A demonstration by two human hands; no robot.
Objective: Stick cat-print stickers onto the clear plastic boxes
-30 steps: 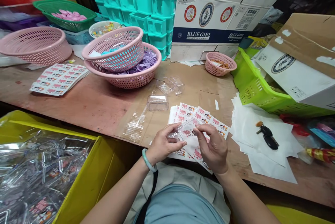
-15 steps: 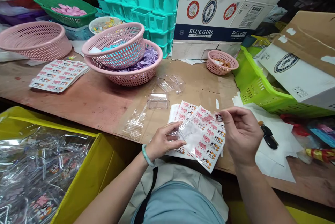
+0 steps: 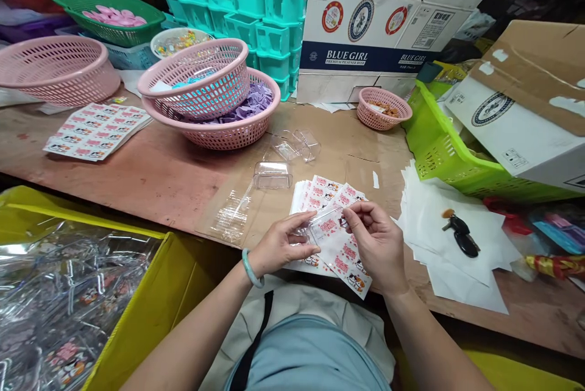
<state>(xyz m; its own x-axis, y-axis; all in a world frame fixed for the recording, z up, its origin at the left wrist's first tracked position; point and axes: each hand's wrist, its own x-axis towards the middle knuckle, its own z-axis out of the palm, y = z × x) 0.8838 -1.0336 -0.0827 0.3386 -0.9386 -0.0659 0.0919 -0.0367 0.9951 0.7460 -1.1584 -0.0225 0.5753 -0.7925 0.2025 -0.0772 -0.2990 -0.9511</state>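
Note:
My left hand (image 3: 281, 245) grips a clear plastic box (image 3: 309, 234) by its left side, thumb and fingers on either edge. A small sticker with pink lettering and a cat (image 3: 328, 226) is pinched at its right end by my right hand (image 3: 377, 251). It hangs over the box's face; whether it touches cannot be made out. Beneath both hands lie sheets of cat stickers (image 3: 350, 269), fanned on a stack at the table edge. Further back rest several empty clear boxes, one of them upright (image 3: 273, 175).
Left of me a yellow bin (image 3: 137, 312) holds many clear boxes with stickers. Pink baskets (image 3: 205, 132) and another sticker stack (image 3: 95, 132) stand at the back left. To the right are white papers (image 3: 429, 220) with keys (image 3: 464, 239), and a green basket (image 3: 439, 153).
My right hand has moved left and down, bringing the sticker from beside the sheet to over the clear box. My left hand keeps its hold on the box.

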